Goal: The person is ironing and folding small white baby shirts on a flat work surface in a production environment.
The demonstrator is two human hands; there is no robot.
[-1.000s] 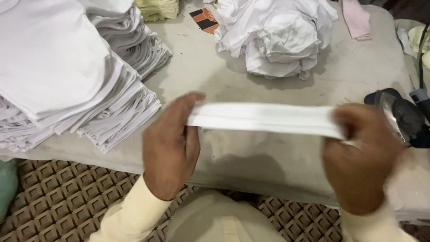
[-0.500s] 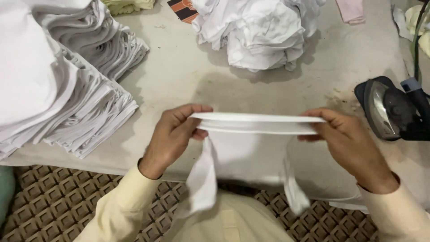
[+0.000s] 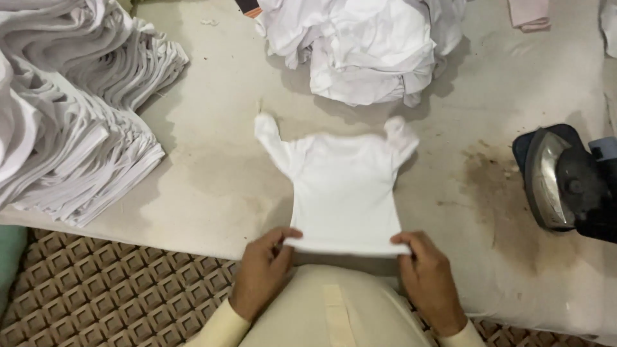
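While it lies flat on the pale, stained cloth-covered desk (image 3: 212,128), the small white cotton baby shirt (image 3: 344,189) points its two short sleeves toward 12 o'clock, one spread out at 10 o'clock and one folded at 1 o'clock. Its fabric is smooth, and its bottom hem sits at the near edge of the desk. The left hand (image 3: 263,270) pinches the hem corner at 7 o'clock with closed fingers, and the right hand (image 3: 427,276) pinches the other corner at 5 o'clock in the same way.

At 9 o'clock from the shirt, a tall stack of folded white garments (image 3: 77,135) covers the left part of the desk. At 12 o'clock is a loose heap of crumpled white garments (image 3: 366,45), near the sleeves but apart from them. At 3 o'clock a dark electric iron (image 3: 569,183) rests on its side, well apart from the shirt, beside a brown stain. Between shirt and stack the desk surface is bare. Below the near edge is a brown lattice-pattern floor mat (image 3: 116,289).
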